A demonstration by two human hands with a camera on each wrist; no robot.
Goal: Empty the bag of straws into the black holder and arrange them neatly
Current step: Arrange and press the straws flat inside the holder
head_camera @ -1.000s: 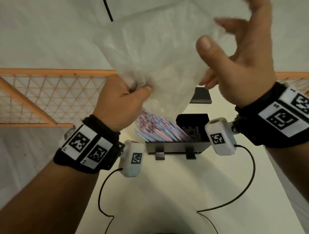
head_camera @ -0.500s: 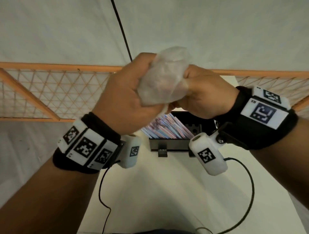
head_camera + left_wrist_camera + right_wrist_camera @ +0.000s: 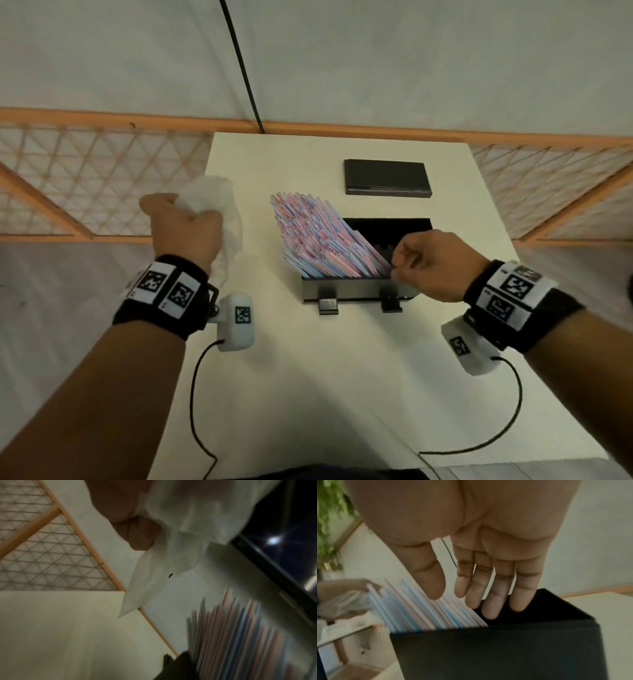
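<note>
White bench (image 3: 342, 377), lattice fence behind. Left hand (image 3: 185, 229) clutches the crumpled empty bag (image 3: 219, 202), thin and soft, over the bench's left edge. Straws (image 3: 318, 240) lean left in the black holder (image 3: 356, 291): light, slippery, easily bent, best nudged by the bundle's sides. Right hand (image 3: 428, 263) is relaxed open, fingertips (image 3: 488, 609) at the straws' right side.
</note>
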